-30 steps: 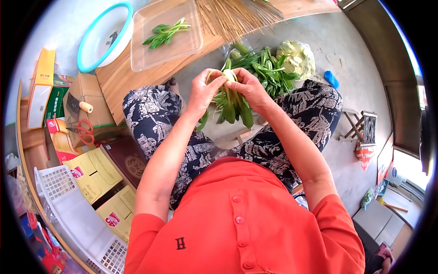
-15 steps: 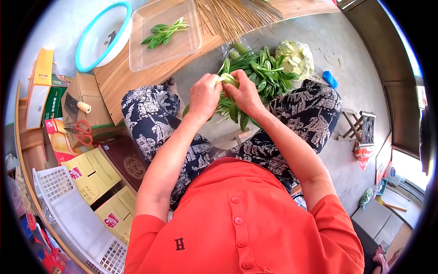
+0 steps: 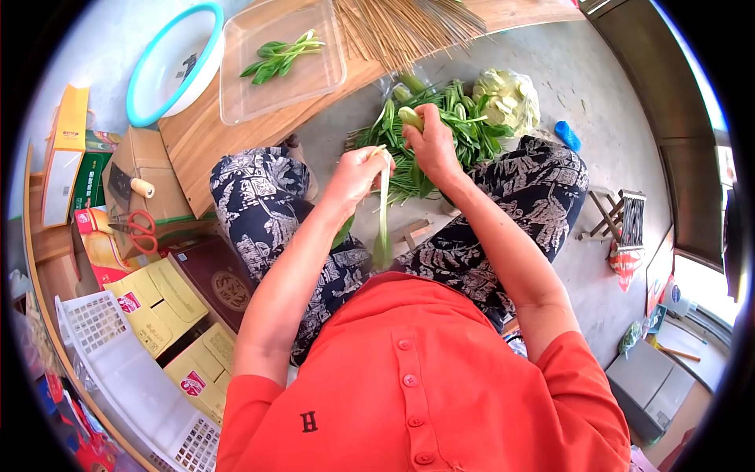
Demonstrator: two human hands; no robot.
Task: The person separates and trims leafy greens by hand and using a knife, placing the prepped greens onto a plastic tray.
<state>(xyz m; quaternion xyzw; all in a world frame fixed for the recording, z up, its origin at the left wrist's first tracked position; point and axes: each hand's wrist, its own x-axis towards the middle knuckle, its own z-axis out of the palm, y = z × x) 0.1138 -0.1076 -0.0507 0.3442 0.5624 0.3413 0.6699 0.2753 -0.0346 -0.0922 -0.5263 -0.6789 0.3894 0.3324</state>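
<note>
Left hand [image 3: 360, 171] pinching stalk [image 3: 383, 216] dangling below; right hand [image 3: 434, 144] around pale-ended greens [image 3: 410, 118].

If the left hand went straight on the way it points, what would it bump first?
Probably the leafy greens ahead of the left hand, though they lie on the floor and the hand may be high enough to pass over them.

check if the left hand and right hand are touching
Apart. The head view shows a plain gap between the left hand and the right hand, with greens visible through it.
</note>
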